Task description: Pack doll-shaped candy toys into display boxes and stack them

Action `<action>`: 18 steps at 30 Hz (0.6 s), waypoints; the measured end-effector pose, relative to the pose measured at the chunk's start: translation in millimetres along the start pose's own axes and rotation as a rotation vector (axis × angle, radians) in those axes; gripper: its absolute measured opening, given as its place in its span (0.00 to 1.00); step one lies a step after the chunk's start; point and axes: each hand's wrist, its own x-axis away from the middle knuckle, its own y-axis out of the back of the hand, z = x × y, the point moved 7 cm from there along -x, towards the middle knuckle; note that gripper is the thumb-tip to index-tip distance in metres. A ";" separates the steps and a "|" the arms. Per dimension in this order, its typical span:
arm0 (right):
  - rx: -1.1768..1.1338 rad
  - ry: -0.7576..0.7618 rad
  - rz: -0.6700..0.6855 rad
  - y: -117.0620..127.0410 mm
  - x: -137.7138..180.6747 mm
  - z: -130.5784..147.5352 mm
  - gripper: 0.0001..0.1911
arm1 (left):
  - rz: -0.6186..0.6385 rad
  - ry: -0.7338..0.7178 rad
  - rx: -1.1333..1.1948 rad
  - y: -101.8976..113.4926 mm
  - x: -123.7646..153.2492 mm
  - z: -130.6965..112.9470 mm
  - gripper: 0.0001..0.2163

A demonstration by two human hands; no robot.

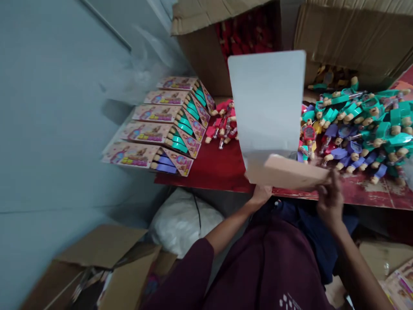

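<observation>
A partly folded display box is between my two hands over the table's front edge. Its tall panel stands up with a plain white face towards me. My left hand grips the box's lower left corner from below, its fingertips hidden behind the card. At the right end, the fingers of my right hand are closed on the card, slightly blurred. Just beyond the box to the right lies a heap of small plastic pieces in teal and purple. Several pink-red pieces lie left of the panel.
Several filled display boxes stand in a row at the table's left end. Behind are open cartons, one holding red pieces. The red tabletop ends near my waist. A white sack and an open carton sit below left.
</observation>
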 end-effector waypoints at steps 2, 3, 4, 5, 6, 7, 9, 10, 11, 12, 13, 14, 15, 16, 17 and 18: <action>0.025 0.136 0.120 -40.6 -2.4 7.6 0.29 | -0.085 0.029 0.054 3.5 12.4 3.6 0.07; 0.046 0.173 0.163 -55.7 -3.5 7.0 0.28 | -0.147 0.052 0.081 9.6 19.1 6.4 0.08; 0.067 0.183 0.183 -66.2 -4.8 2.8 0.28 | -0.222 0.085 0.105 18.0 26.4 10.0 0.09; 0.087 0.177 0.175 -72.2 -5.8 -3.9 0.28 | -0.302 0.129 0.122 28.0 34.0 14.3 0.11; 0.104 0.165 0.148 -74.6 -6.1 -12.2 0.29 | -0.383 0.182 0.130 38.8 41.5 18.9 0.13; 0.115 0.155 0.116 -75.3 -5.2 -21.0 0.30 | -0.468 0.233 0.137 50.2 48.3 22.7 0.16; 0.120 0.147 0.079 -76.8 0.2 -38.3 0.31 | -0.623 0.267 0.164 71.1 55.8 24.6 0.24; 0.120 0.141 0.068 -77.9 3.9 -46.2 0.31 | -0.677 0.239 0.179 79.0 55.2 22.0 0.29; 0.121 0.126 0.059 -79.3 7.8 -53.8 0.32 | -0.708 0.194 0.191 84.3 51.9 17.6 0.33; 0.125 0.099 0.050 -80.8 11.5 -61.0 0.32 | -0.719 0.141 0.197 86.7 46.8 12.3 0.35; 0.125 0.067 0.038 -82.0 14.7 -67.2 0.33 | -0.712 0.096 0.196 86.2 40.8 6.9 0.35; 0.119 0.035 0.022 -82.6 17.3 -72.0 0.33 | -0.701 0.068 0.187 83.2 35.1 2.2 0.35; 0.108 0.010 0.005 -82.7 19.1 -75.2 0.34 | -0.698 0.058 0.177 79.0 30.7 -1.2 0.35; 0.090 -0.006 -0.009 -82.5 20.0 -76.7 0.34 | -0.703 0.057 0.167 73.8 27.7 -3.6 0.36; 0.070 -0.016 -0.021 -81.6 20.0 -76.8 0.34 | -0.710 0.058 0.155 68.3 25.8 -5.2 0.37; 0.052 -0.023 -0.037 -79.7 19.4 -76.2 0.34 | -0.713 0.063 0.142 62.8 24.6 -5.8 0.37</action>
